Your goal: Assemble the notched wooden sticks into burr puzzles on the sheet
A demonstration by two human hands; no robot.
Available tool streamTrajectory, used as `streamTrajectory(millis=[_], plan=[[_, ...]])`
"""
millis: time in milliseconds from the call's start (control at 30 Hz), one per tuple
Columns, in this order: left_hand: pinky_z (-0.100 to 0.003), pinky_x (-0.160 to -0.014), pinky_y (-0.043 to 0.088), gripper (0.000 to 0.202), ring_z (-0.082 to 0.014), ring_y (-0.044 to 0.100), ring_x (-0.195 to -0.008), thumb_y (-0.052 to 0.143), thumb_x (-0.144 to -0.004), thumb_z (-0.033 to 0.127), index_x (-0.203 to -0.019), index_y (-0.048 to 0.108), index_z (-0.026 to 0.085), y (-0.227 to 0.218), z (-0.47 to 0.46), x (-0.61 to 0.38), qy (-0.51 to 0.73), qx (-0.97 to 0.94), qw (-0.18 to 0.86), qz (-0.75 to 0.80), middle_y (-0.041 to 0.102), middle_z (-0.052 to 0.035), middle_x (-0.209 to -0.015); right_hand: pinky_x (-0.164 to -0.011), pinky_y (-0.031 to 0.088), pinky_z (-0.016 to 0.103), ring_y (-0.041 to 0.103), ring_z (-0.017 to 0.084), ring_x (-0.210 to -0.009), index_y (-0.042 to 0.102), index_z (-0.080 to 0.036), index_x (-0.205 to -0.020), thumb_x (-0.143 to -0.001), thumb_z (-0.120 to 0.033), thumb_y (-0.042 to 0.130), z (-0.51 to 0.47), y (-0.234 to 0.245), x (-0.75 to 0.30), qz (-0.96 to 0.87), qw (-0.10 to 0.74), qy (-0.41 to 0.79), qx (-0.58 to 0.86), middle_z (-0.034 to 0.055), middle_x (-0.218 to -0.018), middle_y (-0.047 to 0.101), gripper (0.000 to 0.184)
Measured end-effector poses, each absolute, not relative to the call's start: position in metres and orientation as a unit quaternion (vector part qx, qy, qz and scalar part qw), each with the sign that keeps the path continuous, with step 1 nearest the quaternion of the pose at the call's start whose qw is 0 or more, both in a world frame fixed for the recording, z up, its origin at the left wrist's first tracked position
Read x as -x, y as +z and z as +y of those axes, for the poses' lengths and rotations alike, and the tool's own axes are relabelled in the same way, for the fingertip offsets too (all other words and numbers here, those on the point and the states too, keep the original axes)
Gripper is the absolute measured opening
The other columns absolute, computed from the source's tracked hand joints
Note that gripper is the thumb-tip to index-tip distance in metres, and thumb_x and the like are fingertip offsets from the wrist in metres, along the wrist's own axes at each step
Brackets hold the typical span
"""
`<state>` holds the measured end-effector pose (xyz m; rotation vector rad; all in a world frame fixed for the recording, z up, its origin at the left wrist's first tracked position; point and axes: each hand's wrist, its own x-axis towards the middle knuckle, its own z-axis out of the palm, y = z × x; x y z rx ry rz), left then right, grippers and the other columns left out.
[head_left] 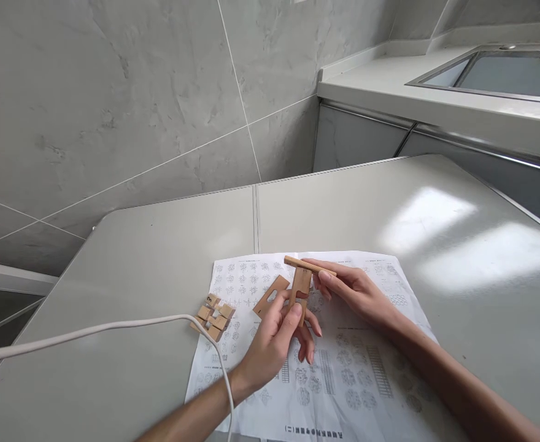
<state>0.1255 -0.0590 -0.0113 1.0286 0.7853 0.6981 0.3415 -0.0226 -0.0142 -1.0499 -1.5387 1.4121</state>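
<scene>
The left grip (272, 337) pinches the notched block (301, 282), the right grip (350, 287) the slim bar (299, 263), so uneven pressure could knock them askew.

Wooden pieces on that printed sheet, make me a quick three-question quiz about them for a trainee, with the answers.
1. Which hand holds the notched piece, and which the bar?
2. Fill in: the cluster of pieces bears the number ___.
3. True or false: in this view, that cluster sits at the left edge of the printed sheet.

Key:
1. Left hand, notched piece; right hand, bar.
2. 3.
3. True.
</scene>
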Motion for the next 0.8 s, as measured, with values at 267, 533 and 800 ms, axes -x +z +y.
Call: streamTrajectory(millis=[267,533,800], plan=[[-0.023,-0.053,0.046,0.035,-0.0094,0.065,-0.055,0.048,-0.113,0.05,-0.13,0.052,0.019,-0.0094,-0.0589,-0.1255,0.309,-0.473,0.746,0.353,0.072,-0.0072,-0.1,-0.073,0.049,0.033,0.051,0.019,-0.074,0.068,-0.033,-0.15,-0.11,-0.054,0.051,-0.0224,-0.0163,-0.3426,-0.619,0.393,0.54,0.414,0.0035,-0.092,0.072,0.048],[-0.023,-0.053,0.046,0.03,-0.009,0.063,-0.054,0.05,-0.112,0.05,-0.119,0.051,0.02,-0.0105,-0.0608,-0.1269,0.314,-0.47,0.746,0.353,0.065,0.0005,-0.085,-0.072,0.052,0.035,0.059,0.02,-0.075,0.07,-0.028,-0.149,-0.107,-0.059,0.055,-0.0225,-0.0165,-0.3421,-0.621,0.392,0.527,0.427,0.005,-0.095,0.075,0.054],[-0.023,-0.052,0.046,0.035,-0.0093,0.06,-0.051,0.053,-0.11,0.053,-0.12,0.05,0.02,-0.0109,-0.0615,-0.1265,0.318,-0.477,0.741,0.349,0.062,0.0014,-0.082,-0.078,0.056,0.037,0.068,0.025,-0.087,0.068,-0.031,-0.151,-0.11,-0.053,0.053,-0.0236,-0.0173,-0.3419,-0.646,0.399,0.513,0.4,0.0049,-0.112,0.08,0.049]])
